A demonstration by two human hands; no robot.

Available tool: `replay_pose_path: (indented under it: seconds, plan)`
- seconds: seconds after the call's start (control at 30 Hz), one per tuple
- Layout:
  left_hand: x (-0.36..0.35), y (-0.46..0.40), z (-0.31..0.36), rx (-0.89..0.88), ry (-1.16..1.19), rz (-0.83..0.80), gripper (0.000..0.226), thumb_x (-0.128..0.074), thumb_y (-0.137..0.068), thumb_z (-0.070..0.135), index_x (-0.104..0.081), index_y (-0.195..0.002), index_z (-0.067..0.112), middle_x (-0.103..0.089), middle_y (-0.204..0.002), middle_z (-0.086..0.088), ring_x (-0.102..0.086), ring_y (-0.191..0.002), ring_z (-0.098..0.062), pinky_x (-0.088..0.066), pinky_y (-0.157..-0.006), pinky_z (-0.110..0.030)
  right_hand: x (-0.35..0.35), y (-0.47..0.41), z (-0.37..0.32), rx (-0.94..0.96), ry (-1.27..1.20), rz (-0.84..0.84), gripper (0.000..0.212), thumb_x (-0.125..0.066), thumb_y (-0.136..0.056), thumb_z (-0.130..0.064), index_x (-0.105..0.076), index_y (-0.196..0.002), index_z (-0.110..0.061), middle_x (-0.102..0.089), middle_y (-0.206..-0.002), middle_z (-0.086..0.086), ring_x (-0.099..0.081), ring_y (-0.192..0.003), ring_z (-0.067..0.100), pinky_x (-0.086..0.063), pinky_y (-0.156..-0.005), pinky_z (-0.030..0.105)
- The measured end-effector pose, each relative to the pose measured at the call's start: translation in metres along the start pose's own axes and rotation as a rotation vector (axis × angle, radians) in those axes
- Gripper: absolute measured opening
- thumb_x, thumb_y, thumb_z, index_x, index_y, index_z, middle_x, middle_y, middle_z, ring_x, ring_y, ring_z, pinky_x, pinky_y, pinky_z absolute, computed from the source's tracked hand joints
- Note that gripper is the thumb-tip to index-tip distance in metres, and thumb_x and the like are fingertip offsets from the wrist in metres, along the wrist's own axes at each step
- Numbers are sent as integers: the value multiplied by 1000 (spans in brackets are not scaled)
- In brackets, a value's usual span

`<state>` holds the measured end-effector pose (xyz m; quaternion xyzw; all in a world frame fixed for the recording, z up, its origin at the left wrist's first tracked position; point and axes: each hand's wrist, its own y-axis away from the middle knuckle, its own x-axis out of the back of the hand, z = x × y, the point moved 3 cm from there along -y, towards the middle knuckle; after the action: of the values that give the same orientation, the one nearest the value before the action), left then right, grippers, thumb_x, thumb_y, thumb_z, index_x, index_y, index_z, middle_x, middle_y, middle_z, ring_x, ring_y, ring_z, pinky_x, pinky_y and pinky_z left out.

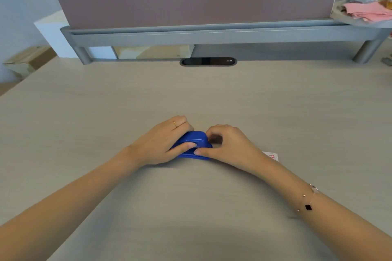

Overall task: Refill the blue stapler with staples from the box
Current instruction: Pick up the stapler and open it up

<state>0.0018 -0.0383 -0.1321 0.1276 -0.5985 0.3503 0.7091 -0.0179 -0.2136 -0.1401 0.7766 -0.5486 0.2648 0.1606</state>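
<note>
On a pale surface [191, 95], left hand [163, 144] grips the blue stapler [192, 140]; right hand [229, 146] fingers pinch its front end, likely opening it; the box [271, 155] comes next

The left hand [164, 141] covered the rear of the blue stapler [192, 144], and the right hand [228, 147] hid its front end, so whether the stapler was open or closed could not be told. The right hand's fingertips [214, 132] were motion-blurred, and nothing between them could be made out. Just beyond the right wrist, only a white corner of the staple box [271, 155] showed, its red print too small to read.
</note>
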Motion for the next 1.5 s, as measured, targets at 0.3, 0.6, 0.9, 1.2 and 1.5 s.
replay_pose_path:
  seconds: [0.3, 0.6, 0.9, 1.2, 1.5]
  plan:
    - [5, 3, -1, 83, 67, 51, 58, -26, -91, 59, -55, -106, 11, -52, -94, -1, -43, -81, -7, -39, -74, -25, -4, 4, -3, -14, 56, 98, 16, -73, -74, -38, -62, -63, -32, -66, -78, 0, -56, -79, 16, -47, -73, 35]
    - [17, 6, 3, 109, 52, 41, 55, -33, -87, 60, -54, -111, 15, -45, -93, 8, -41, -78, -5, -36, -74, -12, -9, 13, -6, 107, 295, 137, 20, -61, -85, -35, -67, -101, -25, -66, -89, 3, -52, -87, 19, -43, -76, 31]
    - [32, 10, 8, 169, 62, 63, 55, -32, -83, 68, -50, -102, 20, -44, -89, 8, -45, -79, -12, -39, -73, -23, 0, 25, -9, 94, 398, 157, 24, -60, -85, -38, -66, -104, -25, -67, -93, 3, -54, -92, 22, -46, -80, 35]
    - [43, 14, 6, 270, 207, 78, 18, -57, -90, 37, -48, -105, 30, -52, -100, 12, -53, -91, -4, -42, -82, -17, 10, 27, -8, 66, 464, 118, 26, -57, -87, -38, -64, -109, -28, -68, -96, 2, -54, -95, 21, -46, -82, 33]
    - [44, 30, 0, 309, 418, 297, 31, -61, -90, 19, -46, -105, 42, -55, -103, 23, -56, -95, 10, -46, -83, -7, 9, 26, -4, 44, 421, 108, 20, -58, -86, -38, -67, -103, -30, -68, -93, 0, -54, -94, 19, -48, -81, 36]
